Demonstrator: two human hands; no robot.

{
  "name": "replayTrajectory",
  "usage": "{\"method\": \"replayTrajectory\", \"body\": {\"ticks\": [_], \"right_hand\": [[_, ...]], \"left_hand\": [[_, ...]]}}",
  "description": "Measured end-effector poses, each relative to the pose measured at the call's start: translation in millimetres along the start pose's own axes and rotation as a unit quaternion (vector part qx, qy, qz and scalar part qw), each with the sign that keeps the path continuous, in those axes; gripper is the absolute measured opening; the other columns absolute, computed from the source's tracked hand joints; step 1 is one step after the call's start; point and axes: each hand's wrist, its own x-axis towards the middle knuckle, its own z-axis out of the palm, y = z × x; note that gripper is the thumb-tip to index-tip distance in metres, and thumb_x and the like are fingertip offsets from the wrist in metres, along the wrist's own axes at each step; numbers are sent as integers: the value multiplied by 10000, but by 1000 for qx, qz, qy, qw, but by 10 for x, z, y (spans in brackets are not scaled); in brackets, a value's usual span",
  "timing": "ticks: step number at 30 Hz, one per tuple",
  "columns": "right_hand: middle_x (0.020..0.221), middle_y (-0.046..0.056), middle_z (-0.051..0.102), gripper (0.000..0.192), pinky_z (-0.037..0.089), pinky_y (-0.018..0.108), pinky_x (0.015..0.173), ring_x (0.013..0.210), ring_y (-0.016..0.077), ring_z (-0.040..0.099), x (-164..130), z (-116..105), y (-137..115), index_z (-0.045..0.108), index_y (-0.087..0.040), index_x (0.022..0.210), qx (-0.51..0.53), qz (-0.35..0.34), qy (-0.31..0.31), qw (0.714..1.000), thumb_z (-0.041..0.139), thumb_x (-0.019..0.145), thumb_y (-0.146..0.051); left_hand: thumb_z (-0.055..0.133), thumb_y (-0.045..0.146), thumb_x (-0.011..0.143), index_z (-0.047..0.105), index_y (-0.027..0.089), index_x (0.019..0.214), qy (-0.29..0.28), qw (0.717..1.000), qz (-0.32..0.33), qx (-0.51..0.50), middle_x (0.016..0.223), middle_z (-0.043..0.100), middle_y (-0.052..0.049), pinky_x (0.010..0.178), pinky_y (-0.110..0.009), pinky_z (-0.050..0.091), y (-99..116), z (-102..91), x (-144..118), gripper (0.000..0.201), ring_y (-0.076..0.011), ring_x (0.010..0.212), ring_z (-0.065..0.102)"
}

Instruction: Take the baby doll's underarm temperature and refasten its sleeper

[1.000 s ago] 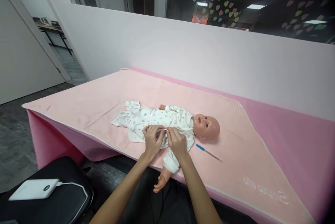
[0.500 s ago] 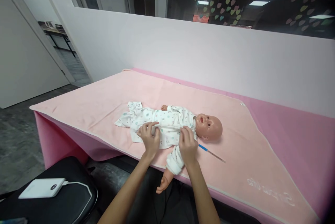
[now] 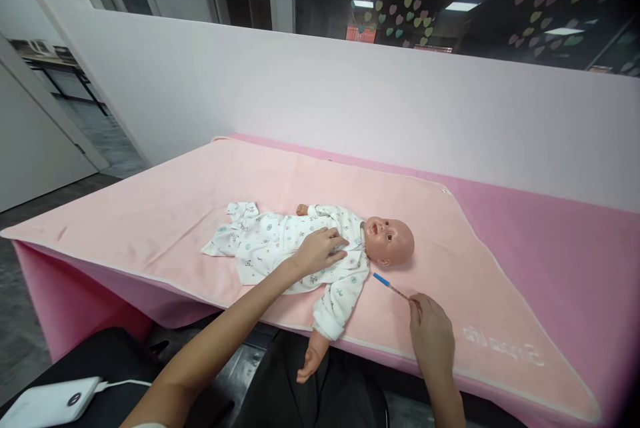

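Thermometer [image 3: 391, 287] pinched at its tip by right hand [image 3: 433, 337], left hand [image 3: 320, 249] flat, open on doll [image 3: 320, 251]; blanket [image 3: 150, 215] lettering unreadable.

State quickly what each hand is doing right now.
Left hand: open, resting flat on the doll.
Right hand: fingertips pinching the end of the thermometer.

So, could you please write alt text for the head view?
A person's left hand rests on the chest of a baby doll lying on a pink blanket, while the right hand pinches the end of a thin thermometer beside the doll's head.
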Motion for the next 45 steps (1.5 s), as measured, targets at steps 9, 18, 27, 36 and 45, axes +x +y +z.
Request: {"method": "replayTrajectory", "body": {"ticks": [9,18,27,36,45], "right_hand": [[920,60,644,295,443,265,685,817,172,579,437,-471,-856,654,-197,937,176,-33,153,972,419,897,-371],[869,87,662,219,309,343,779,848,220,552,1349,48,-1712,615,-187,974,-71,-126,10,989,414,892,-214],[888,124,632,247,293,374,835,973,267,502,1592,195,-1881,643,-177,1009,-95,-158,-62,981,467,852,-253],[1098,93,575,255,259,379,931,1026,226,448,1502,-25,-1556,708,-211,799,-95,-237,-41,966,468,791,-125],[1022,61,627,242,338,378,915,944,194,539,1358,-216,-1147,677,-230,884,14,-208,-46,977,436,858,-232]], "left_hand": [[302,238,867,522,153,756,-42,969,-213,-118,749,586,-46,694,-298,425,-410,-367,412,261,-175,723,545],[235,359,919,496,205,942,28,986,-145,-79,813,602,-35,707,-291,396,-328,-608,459,304,-186,767,562],[413,212,879,387,267,1263,-10,987,-72,140,1013,573,-63,704,-283,433,-360,-505,183,389,-200,886,579],[359,-7,750,610,219,1044,30,970,-174,164,959,584,-73,684,-263,422,-747,-969,-106,448,-199,908,558],[561,397,753,608,291,1093,-200,963,-111,-144,912,660,-13,675,-218,438,-554,-1303,-59,359,-161,811,603]]}}
